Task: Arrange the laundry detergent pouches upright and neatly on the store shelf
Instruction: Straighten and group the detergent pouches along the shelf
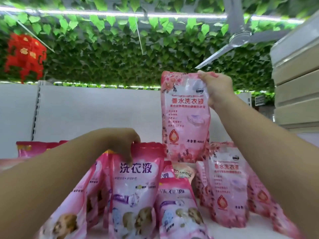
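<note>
A pink perfumed-detergent pouch (pixel 185 116) is held aloft by the right hand (pixel 215 90), pinched at its top right corner, its long axis near vertical and its base hanging just above the row on the white shelf (pixel 86 116). A gap lies directly beneath it, at 6 o'clock, between the leaning pouches at 7 o'clock and a matching upright pouch (pixel 227 185) at 5 o'clock. The top edge of a teddy-bear detergent pouch (pixel 136 192) is gripped by the left hand (pixel 127 144). A straight lowering is probably called for.
</note>
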